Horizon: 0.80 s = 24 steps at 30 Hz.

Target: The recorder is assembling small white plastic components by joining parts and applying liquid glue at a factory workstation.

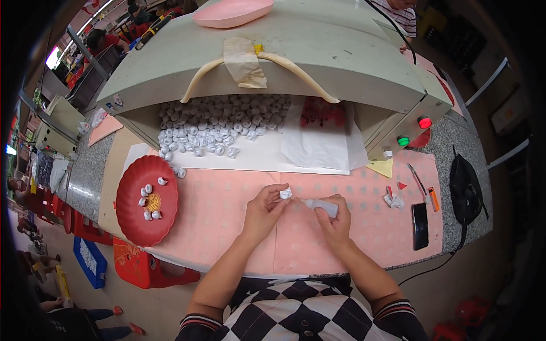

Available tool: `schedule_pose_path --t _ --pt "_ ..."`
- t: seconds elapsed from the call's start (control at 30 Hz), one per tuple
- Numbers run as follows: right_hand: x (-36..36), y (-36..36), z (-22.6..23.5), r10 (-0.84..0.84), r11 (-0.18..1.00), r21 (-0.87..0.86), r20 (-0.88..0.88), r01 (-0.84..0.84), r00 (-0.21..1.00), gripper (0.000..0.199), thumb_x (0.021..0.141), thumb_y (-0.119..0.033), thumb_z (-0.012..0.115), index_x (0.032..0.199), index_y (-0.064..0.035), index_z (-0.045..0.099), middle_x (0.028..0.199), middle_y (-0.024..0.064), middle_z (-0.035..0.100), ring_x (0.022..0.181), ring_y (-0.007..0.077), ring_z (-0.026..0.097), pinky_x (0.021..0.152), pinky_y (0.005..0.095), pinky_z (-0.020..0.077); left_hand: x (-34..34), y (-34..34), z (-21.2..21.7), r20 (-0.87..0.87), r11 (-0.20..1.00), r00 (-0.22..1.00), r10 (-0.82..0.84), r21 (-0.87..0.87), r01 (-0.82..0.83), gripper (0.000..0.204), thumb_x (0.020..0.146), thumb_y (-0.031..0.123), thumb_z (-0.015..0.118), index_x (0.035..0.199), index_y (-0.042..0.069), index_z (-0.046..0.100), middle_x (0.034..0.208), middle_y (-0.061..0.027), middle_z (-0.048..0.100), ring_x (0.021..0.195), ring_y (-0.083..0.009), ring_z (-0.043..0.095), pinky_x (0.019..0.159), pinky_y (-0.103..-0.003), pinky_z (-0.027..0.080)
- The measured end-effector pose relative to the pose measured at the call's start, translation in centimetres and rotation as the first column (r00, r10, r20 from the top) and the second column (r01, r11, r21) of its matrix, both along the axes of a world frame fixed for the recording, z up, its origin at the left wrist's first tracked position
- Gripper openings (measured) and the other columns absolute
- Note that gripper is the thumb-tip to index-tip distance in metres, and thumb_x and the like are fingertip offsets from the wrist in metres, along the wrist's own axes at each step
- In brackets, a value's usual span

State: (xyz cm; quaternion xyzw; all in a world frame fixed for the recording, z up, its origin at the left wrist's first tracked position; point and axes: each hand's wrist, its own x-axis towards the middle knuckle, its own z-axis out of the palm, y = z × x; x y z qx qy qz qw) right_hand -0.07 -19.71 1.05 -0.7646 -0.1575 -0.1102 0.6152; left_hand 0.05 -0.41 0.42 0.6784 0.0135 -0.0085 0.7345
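Note:
My left hand [263, 209] pinches a small white cap-like piece [285, 194] between thumb and fingers, just above the pink table cover [216, 216]. In my right hand [335, 219] lies a small white squeeze bottle [322, 207], its nozzle aimed left at the piece. A red round plate [128, 219] at my left carries several of the same white pieces. Many more white pieces [216, 122] are heaped on the white belt inside the mouth of a grey-green machine [318, 57].
A white sheet [318, 145] hangs from the machine's mouth. Red and green buttons [414, 132] sit on its right side. A black phone [420, 225], an orange lighter [434, 199] and a black pouch [465, 190] lie at right. Pink dish [233, 12] rests on top.

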Motion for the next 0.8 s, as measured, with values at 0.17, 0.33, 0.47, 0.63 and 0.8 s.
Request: schedule_pose_path --t 0.17,0.33,0.47,0.63,0.8 --pt "0.05 0.09 0.19 -0.009 1.000 -0.008 0.003 0.009 1.000 0.019 0.086 -0.006 0.064 0.099 -0.0016 0.051 0.085 0.0068 0.054 0.073 0.0115 0.051 0.065 0.0244 0.0416 0.00 0.08 0.06 -0.015 0.999 1.000 -0.010 -0.049 0.009 0.031 0.087 -0.008 0.057 0.117 -0.002 0.051 0.114 -0.0116 0.061 0.105 -0.0170 0.061 0.090 -0.026 0.050" --pt "0.01 0.24 0.37 -0.009 1.000 -0.010 0.007 0.009 1.000 0.018 0.086 -0.006 0.064 0.098 -0.0014 0.051 0.085 0.0066 0.054 0.074 0.0116 0.050 0.066 0.0246 0.0416 -0.08 0.18 -0.15 -0.025 0.997 1.000 -0.017 -0.073 0.015 0.032 0.087 -0.008 0.057 0.118 -0.001 0.053 0.118 -0.0126 0.060 0.110 -0.0178 0.060 0.092 -0.026 0.050" --pt "0.06 0.19 0.26 -0.025 1.000 -0.003 -0.005 0.025 1.000 0.018 0.086 -0.006 0.064 0.098 -0.0014 0.051 0.085 0.0068 0.054 0.074 0.0119 0.050 0.066 0.0247 0.0415 -0.06 0.13 -0.07 -0.010 0.998 1.000 -0.015 -0.060 0.015 0.031 0.087 -0.008 0.057 0.117 -0.001 0.053 0.120 -0.0128 0.060 0.111 -0.0178 0.059 0.093 -0.026 0.049" --pt "0.00 0.06 0.36 -0.043 0.999 -0.022 -0.070 0.041 0.997 0.017 0.087 -0.006 0.064 0.097 -0.0015 0.051 0.084 0.0064 0.054 0.074 0.0115 0.050 0.067 0.0247 0.0413 -0.08 0.04 0.00 -0.011 0.998 1.000 0.017 -0.063 -0.017 0.031 0.087 -0.008 0.058 0.117 -0.002 0.051 0.116 -0.0094 0.060 0.107 -0.0142 0.059 0.091 -0.025 0.049" --pt "-0.03 0.03 0.58 -0.016 0.999 -0.031 -0.061 0.014 0.998 0.017 0.087 -0.006 0.063 0.097 -0.0016 0.050 0.084 0.0055 0.055 0.073 0.0108 0.050 0.067 0.0245 0.0421 0.01 -0.10 -0.08 -0.009 0.997 1.000 0.012 -0.075 -0.013 0.030 0.087 -0.007 0.058 0.116 -0.001 0.052 0.120 -0.0111 0.059 0.109 -0.0157 0.059 0.092 -0.025 0.049"
